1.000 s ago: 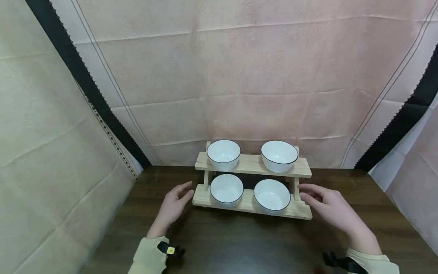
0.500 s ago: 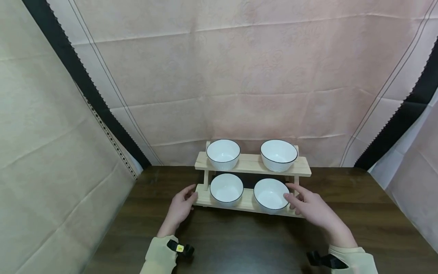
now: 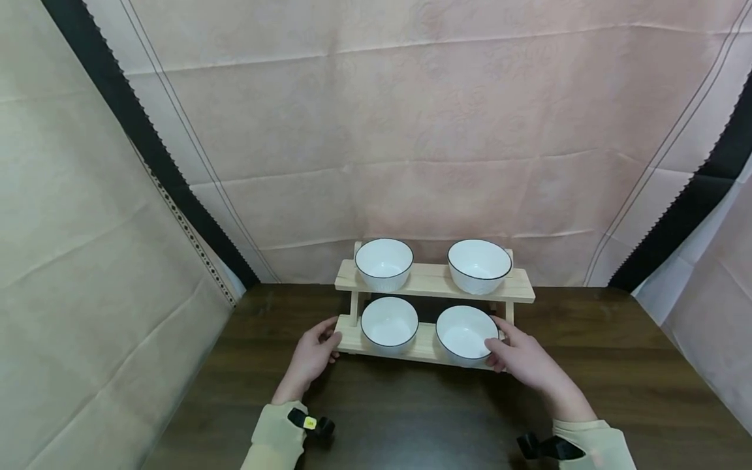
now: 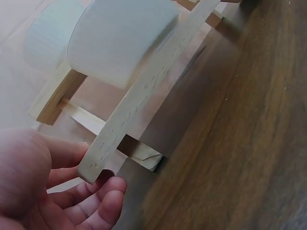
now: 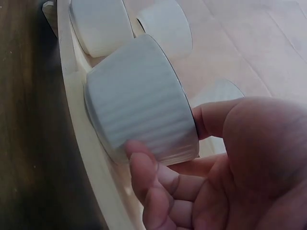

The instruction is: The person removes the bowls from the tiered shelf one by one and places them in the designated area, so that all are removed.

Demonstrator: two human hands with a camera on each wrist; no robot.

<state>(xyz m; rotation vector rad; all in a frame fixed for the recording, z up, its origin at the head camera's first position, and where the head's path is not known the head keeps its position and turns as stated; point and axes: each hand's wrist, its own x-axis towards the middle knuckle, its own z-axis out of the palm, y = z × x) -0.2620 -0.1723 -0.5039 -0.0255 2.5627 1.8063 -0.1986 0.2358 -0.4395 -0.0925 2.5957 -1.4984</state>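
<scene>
A two-tier wooden rack (image 3: 426, 352) carries several white bowls with dark rims. My left hand (image 3: 313, 356) grips the left end of its lower board (image 4: 112, 129), thumb above and fingers curled beneath in the left wrist view. On that tier's right side, my right hand (image 3: 524, 358) holds the front right bowl (image 3: 464, 331), thumb at its rim and fingers against its ribbed side (image 5: 144, 100). The front left bowl (image 3: 389, 323) sits beside it on the lower board. Above stand the upper left bowl (image 3: 384, 261) and upper right bowl (image 3: 479, 262).
The rack stands on a dark brown wooden table (image 3: 399, 418), near its back edge. A pale patterned cloth (image 3: 440, 143) hangs behind, and another cloth panel (image 3: 106, 294) rises at the left. Black strips run down both back corners.
My right hand has moved left from beside the rack to the front right bowl and taken hold of it. My left hand has moved right and taken hold of the lower board's end.
</scene>
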